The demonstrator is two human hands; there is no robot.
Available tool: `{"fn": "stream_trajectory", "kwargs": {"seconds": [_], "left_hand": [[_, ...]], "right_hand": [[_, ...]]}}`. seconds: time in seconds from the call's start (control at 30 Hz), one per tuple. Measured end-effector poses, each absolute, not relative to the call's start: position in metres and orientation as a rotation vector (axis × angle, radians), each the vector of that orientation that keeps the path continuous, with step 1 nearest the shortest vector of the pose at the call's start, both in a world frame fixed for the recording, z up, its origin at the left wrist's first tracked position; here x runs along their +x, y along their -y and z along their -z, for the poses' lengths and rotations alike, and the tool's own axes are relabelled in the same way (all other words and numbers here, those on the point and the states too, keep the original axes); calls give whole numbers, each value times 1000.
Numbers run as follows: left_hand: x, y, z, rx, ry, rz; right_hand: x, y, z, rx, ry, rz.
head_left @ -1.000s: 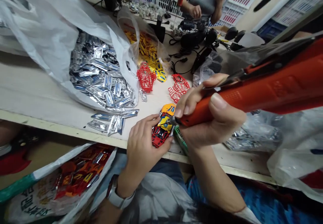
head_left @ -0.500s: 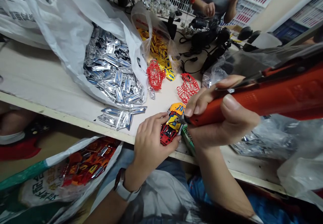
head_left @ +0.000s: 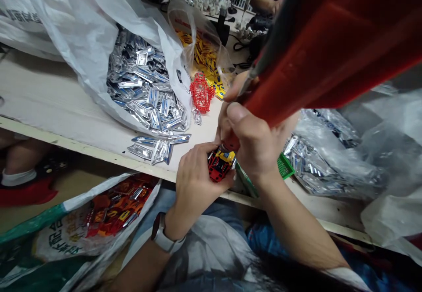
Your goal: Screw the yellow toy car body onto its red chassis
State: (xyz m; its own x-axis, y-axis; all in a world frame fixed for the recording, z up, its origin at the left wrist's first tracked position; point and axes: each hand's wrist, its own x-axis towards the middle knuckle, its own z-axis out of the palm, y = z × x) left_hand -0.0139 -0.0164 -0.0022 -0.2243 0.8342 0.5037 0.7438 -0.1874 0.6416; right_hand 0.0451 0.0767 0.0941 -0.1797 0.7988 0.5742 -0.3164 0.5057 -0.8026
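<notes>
My left hand (head_left: 194,178) grips a small red and yellow toy car (head_left: 220,164) at the front edge of the workbench (head_left: 42,103). My right hand (head_left: 253,140) is wrapped around a big orange electric screwdriver (head_left: 316,50), held steeply upright with its tip down on the car. The screwdriver body fills the upper right of the view and hides what lies behind it. A red plastic cage part (head_left: 201,92) stands just beyond my hands.
A white bag of silver parts (head_left: 145,94) lies open at left, with loose silver parts (head_left: 156,147) near the edge. A clear bag of yellow parts (head_left: 206,57) sits behind. A green tray (head_left: 284,165) and plastic bags are at right. A bag of red parts (head_left: 108,210) hangs below. Another person's arm (head_left: 263,2) is at the far end.
My right hand has swung the screwdriver from nearly level to steeply upright over the car. The left hand still holds the car. The second red cage part is now hidden.
</notes>
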Motion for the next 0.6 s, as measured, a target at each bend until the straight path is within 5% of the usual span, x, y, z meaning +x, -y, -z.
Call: {"fn": "stream_trajectory", "kwargs": {"seconds": [0.43, 0.6], "left_hand": [[-15, 17, 3, 1857, -1948, -1298], [-20, 19, 4, 1881, -1874, -1335]], "right_hand": [[56, -82, -88, -415, 1344, -1153], [90, -96, -106, -453, 1105, -896]]}}
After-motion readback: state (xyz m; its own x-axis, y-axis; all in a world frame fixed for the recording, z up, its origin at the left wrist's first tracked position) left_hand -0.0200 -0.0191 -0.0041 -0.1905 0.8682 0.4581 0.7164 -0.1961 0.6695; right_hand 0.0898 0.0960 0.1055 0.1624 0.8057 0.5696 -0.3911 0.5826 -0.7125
